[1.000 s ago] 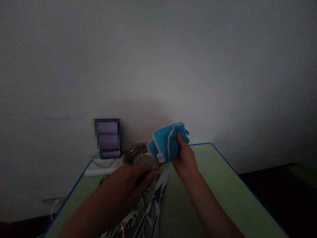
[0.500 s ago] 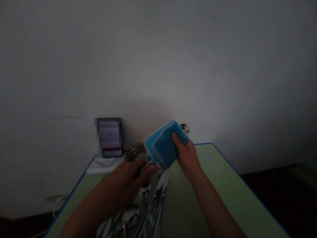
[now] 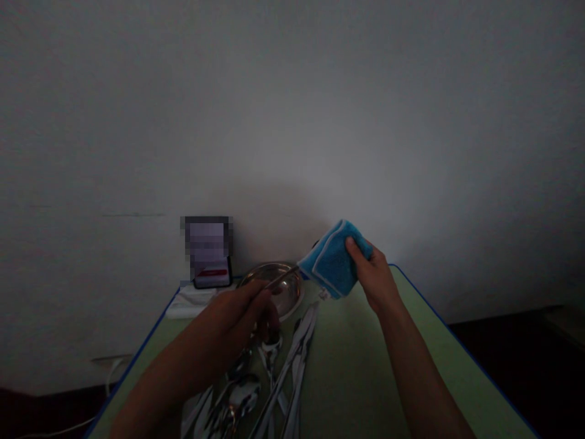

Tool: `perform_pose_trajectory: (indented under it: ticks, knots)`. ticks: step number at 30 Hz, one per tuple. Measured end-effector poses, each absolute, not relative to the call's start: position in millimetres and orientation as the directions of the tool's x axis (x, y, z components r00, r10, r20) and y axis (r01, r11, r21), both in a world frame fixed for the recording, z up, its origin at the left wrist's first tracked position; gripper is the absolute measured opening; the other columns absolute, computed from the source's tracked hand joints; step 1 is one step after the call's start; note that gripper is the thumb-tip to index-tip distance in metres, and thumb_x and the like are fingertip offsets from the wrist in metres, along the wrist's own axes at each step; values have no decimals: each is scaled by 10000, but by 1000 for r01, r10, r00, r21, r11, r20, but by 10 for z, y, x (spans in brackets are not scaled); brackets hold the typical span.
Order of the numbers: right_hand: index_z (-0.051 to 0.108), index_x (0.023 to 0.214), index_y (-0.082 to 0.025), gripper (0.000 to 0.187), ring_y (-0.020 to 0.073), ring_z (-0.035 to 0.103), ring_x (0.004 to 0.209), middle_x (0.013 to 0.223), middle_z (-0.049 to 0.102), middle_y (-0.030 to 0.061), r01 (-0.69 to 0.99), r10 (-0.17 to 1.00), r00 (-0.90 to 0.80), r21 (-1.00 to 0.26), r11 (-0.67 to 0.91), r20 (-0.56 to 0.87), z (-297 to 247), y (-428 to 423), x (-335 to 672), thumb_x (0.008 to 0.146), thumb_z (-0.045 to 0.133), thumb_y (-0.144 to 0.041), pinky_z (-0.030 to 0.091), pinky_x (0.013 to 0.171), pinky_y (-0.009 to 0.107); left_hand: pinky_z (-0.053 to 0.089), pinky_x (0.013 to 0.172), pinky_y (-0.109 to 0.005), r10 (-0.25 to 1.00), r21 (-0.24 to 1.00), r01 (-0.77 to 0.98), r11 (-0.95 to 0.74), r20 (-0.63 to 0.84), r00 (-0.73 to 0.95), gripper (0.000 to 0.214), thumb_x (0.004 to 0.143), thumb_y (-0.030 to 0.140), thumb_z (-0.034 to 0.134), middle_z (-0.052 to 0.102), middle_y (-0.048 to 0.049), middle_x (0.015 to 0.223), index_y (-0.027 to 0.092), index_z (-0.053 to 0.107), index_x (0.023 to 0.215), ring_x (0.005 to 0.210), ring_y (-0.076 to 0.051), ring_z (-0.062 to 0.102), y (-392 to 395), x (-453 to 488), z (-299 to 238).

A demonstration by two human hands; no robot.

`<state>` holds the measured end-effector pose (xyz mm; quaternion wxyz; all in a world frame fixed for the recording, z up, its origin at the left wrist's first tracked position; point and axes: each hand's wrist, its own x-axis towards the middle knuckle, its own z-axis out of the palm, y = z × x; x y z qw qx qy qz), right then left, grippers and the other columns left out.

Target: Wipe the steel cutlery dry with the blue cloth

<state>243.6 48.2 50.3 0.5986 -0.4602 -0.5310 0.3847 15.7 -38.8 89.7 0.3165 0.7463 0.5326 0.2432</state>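
My right hand (image 3: 375, 275) is closed on a folded blue cloth (image 3: 333, 260), held above the far end of the green table (image 3: 365, 366). The cloth wraps the far end of a thin metal utensil (image 3: 280, 279). My left hand (image 3: 237, 314) pinches the near end of that utensil's handle. The utensil slants up to the right over a round steel bowl (image 3: 292, 297). The wrapped end is hidden, so I cannot tell which kind of cutlery it is.
Several spoons and other cutlery (image 3: 269, 378) lie spread on the table below my left hand. A dark device with a blurred screen (image 3: 208, 251) stands on a white pad (image 3: 189, 302) at the table's far left corner. A white wall rises behind.
My right hand has slid the cloth to the right along the utensil, baring its handle. My left hand has stayed near the bowl. The view has tipped down slightly.
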Motion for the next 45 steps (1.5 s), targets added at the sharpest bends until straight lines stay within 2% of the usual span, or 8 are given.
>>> perform_pose_trajectory:
  ticks: [6,9,19,25,30,37,41,45]
  knots:
    - [627,695,-166,289,188,500,837,898,492,60,607,710,253,-679,413,658,532,520,2590,744,591,-449,412,779,353,393,557,-254,981,740,658,-142,18,192,414,903,403,308,555,24,560,185,521,624,541,-127,527,-383,69,928]
    - [596,612,-174,277,203,474,830,852,462,55,759,697,176,-547,353,695,538,532,2678,731,605,-423,400,775,368,379,541,-249,983,750,646,-145,35,180,411,893,423,329,535,30,545,186,515,613,530,-124,511,-372,9,910]
    - [523,891,-199,143,177,495,866,898,512,24,403,703,285,-747,528,651,578,498,2636,813,441,-287,378,790,332,332,471,-222,990,810,581,-81,-3,141,413,868,478,371,470,46,503,184,520,619,482,-100,438,-377,-32,851]
    - [483,683,-200,116,177,483,842,864,465,30,667,463,196,-464,583,864,561,491,2685,717,586,-243,392,746,313,320,462,-210,993,834,549,-66,1,118,396,847,468,415,470,36,547,175,538,610,507,-94,414,-381,-34,847]
    - [463,622,-206,219,124,440,572,576,431,-45,688,753,-50,-523,503,657,508,510,2674,783,541,-332,339,569,248,326,468,-206,984,808,582,-89,-17,175,396,852,467,412,477,32,562,176,558,627,523,-98,421,-391,-40,814]
    - [411,746,-218,266,160,467,558,602,472,-20,706,833,260,-685,181,488,421,571,2632,886,336,-432,285,520,265,360,493,-216,965,724,677,-132,-64,256,416,864,461,360,525,6,601,172,563,642,558,-120,466,-391,33,831]
    - [438,787,-214,221,154,504,584,643,517,-11,666,866,-1,-646,373,500,544,397,2435,901,362,-388,359,554,274,340,461,-211,974,697,702,-149,-21,227,430,861,461,338,509,12,569,175,528,603,532,-121,455,-364,100,887]
    - [563,899,-198,150,184,539,960,1009,575,73,554,762,-352,-535,637,543,607,250,2242,876,468,-311,430,836,333,324,442,-210,985,726,674,-135,26,169,399,849,447,343,472,34,523,183,528,615,478,-112,419,-358,141,948]
